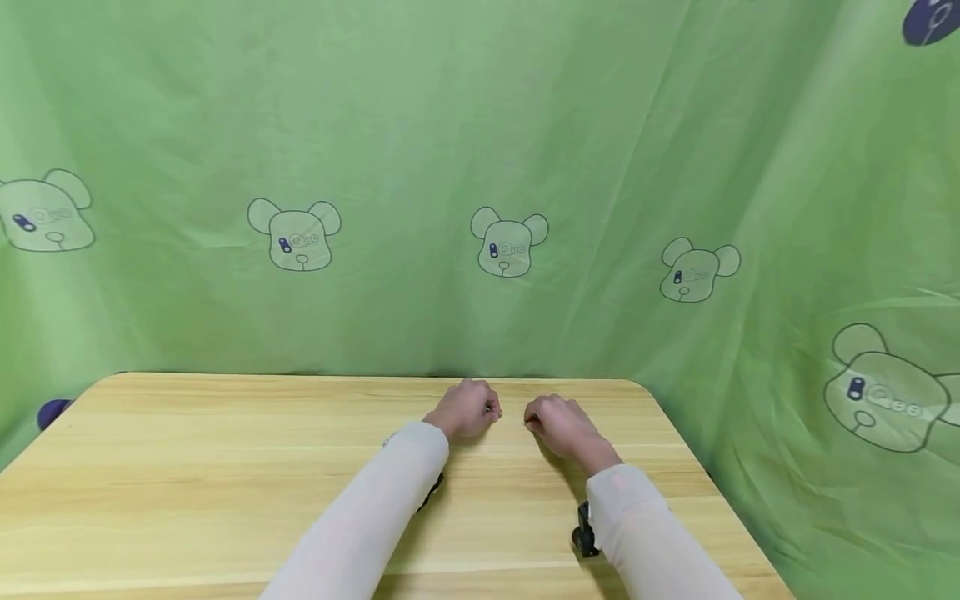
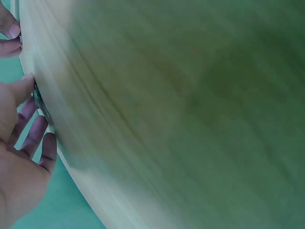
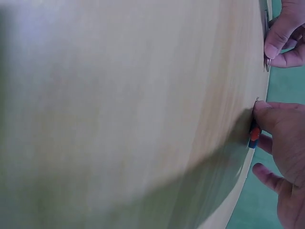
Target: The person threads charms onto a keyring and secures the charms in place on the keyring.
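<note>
Beyond the right hand (image 1: 558, 425) hangs green cloth (image 1: 405, 158) (bear-printed).

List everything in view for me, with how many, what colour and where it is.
Tabletop: 1, pale wood-grain, under the arms
Curtain: 1, green, behind and beside the tabletop
Bear-head prints: 5, dark outlines, across the curtain
Round patches: 2, purple, curtain's upper right and lower left
Slim object: 1, dark, in the left hand
Small object: 1, blue and orange, in the right hand
Wrist devices: 2, black, by the cuffs
Sleeves: 2, off-white, on both forearms
Hands: 2, bare, near the tabletop's far edge
</note>
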The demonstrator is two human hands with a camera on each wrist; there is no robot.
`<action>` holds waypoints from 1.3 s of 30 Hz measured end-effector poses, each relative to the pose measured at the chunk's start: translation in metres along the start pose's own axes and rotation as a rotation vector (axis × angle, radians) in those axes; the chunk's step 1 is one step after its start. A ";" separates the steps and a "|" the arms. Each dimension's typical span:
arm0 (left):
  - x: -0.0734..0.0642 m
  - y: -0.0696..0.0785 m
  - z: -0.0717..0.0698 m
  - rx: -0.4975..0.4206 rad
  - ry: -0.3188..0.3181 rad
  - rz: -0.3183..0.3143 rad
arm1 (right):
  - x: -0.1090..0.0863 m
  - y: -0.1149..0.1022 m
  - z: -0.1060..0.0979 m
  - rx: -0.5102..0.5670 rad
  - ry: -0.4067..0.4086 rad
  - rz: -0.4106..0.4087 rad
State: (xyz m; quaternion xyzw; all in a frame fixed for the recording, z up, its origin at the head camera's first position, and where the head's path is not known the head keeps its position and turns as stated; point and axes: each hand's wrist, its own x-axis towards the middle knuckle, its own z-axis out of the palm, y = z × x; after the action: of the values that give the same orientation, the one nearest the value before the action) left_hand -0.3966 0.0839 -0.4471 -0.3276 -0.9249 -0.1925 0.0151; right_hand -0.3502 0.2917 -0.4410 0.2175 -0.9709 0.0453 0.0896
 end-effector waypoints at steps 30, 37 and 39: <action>0.000 -0.001 -0.015 -0.072 0.167 0.086 | 0.003 -0.008 -0.006 0.021 -0.115 0.083; -0.010 0.004 -0.024 -0.174 0.365 0.185 | 0.003 -0.011 -0.010 0.095 -0.007 0.083; -0.015 0.005 -0.027 -0.208 0.413 0.202 | 0.004 -0.012 -0.011 0.108 0.035 0.066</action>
State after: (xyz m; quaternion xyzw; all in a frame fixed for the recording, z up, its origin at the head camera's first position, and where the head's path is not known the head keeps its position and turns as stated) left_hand -0.3844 0.0685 -0.4225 -0.3716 -0.8400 -0.3470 0.1892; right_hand -0.3465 0.2803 -0.4288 0.1889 -0.9720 0.1042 0.0932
